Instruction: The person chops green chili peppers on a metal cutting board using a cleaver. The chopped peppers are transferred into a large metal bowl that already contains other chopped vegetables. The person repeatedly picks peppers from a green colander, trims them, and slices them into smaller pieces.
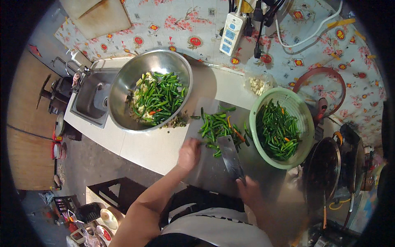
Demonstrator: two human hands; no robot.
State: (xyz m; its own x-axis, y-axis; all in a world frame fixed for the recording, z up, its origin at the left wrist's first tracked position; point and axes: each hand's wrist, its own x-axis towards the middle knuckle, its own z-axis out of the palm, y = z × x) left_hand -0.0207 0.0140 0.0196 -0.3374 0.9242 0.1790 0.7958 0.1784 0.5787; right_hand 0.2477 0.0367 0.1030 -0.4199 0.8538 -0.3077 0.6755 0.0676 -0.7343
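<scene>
My right hand (248,187) grips the handle of a cleaver (229,154), whose blade lies over the near edge of a pile of green chili peppers (213,125) on a grey metal board (200,166). My left hand (189,153), slightly blurred, is at the board's left side, beside the pile; whether its fingers hold anything cannot be told. Left of the board a large steel bowl (120,114) holds green chilies and pale pieces. To the right a light green plastic colander (301,111) holds whole green chilies with a few orange ones.
Cut stem bits (178,121) lie between bowl and board. A bag of peeled garlic cloves (258,85) sits behind the colander. A steel sink (92,98) is at the far left. Dark pans (324,169) stand at the right. A power strip (232,34) hangs on the wall.
</scene>
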